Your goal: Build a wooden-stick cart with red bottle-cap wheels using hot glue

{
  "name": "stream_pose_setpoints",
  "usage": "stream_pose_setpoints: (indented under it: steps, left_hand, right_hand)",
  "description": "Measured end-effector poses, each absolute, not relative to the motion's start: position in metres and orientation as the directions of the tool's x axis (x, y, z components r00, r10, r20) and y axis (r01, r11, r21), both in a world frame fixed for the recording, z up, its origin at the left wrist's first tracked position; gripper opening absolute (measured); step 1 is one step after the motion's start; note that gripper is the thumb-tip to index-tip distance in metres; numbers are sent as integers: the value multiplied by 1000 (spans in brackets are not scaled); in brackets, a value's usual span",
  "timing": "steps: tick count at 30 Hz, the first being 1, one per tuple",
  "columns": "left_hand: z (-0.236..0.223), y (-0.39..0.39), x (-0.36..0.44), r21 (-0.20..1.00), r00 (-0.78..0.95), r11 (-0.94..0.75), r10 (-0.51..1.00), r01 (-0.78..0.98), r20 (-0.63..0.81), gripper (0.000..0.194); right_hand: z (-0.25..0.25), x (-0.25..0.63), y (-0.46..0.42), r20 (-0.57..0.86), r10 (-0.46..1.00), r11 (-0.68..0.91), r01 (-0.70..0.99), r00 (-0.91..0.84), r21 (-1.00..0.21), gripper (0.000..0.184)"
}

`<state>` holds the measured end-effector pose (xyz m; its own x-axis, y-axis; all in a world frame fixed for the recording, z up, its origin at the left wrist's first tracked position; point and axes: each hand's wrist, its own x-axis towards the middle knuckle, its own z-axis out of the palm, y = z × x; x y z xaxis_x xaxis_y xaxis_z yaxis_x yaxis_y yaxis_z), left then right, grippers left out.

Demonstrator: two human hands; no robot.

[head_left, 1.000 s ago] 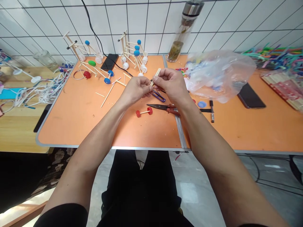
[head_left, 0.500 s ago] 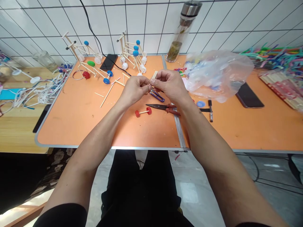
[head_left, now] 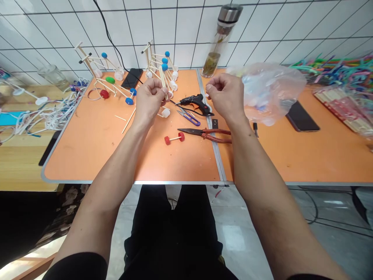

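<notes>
Wooden sticks (head_left: 163, 79) sit pinched nearly upright in the left hand (head_left: 148, 102), its fingers closed to steady them, left of the black glue gun (head_left: 196, 103) — right of it, the right hand (head_left: 225, 93) curls half-closed beside the plastic bag (head_left: 272, 93), whether holding anything hidden.

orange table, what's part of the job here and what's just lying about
Probably in use: left hand gripping wooden sticks; right hand; hot glue gun; long-nose pliers; blue-handled snips; red-wheeled axle.

Probably just lying about: smartphone; glass flask; drinking glass.
</notes>
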<state>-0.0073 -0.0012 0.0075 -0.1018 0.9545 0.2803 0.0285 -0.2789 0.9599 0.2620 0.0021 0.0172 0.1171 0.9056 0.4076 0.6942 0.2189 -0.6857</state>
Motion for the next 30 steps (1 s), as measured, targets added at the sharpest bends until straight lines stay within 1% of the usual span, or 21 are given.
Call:
stream_pose_setpoints:
  steps: [3, 7, 11, 14, 18, 24, 27, 30]
  left_hand:
    - [8, 1, -12, 961, -130, -273, 953, 34, 275, 27]
    - [11, -1, -15, 963, -144, -268, 953, 20, 268, 33]
    - [14, -4, -15, 967, -152, -256, 955, 6, 254, 36]
    - [14, -4, -14, 968, -145, -250, 958, -7, 247, 37]
    - [14, -5, -13, 970, -149, -244, 960, -23, 238, 30]
    - [17, -8, -11, 975, -167, -222, 962, -21, 216, 24]
    - [18, -8, -11, 974, -167, -224, 962, -25, 216, 26]
    - [17, -8, -11, 973, -164, -229, 961, -29, 221, 28]
  right_hand:
    - [16, 260, -3, 344, 935, 129, 822, 86, -555, 8]
    - [11, 258, -5, 200, 976, -3, 918, 89, -396, 20]
    - [7, 253, -5, 104, 991, -42, 949, 78, -314, 27]
    - [4, 251, -3, 74, 994, -55, 953, 81, -298, 30]
    - [-3, 251, 1, 92, 993, -43, 958, 72, -285, 35]
    - [-11, 255, 7, 151, 985, -23, 941, 78, -338, 39]
    - [-12, 258, 8, 173, 979, -40, 931, 110, -362, 38]
    - [-11, 258, 9, 185, 971, -79, 932, 152, -354, 38]
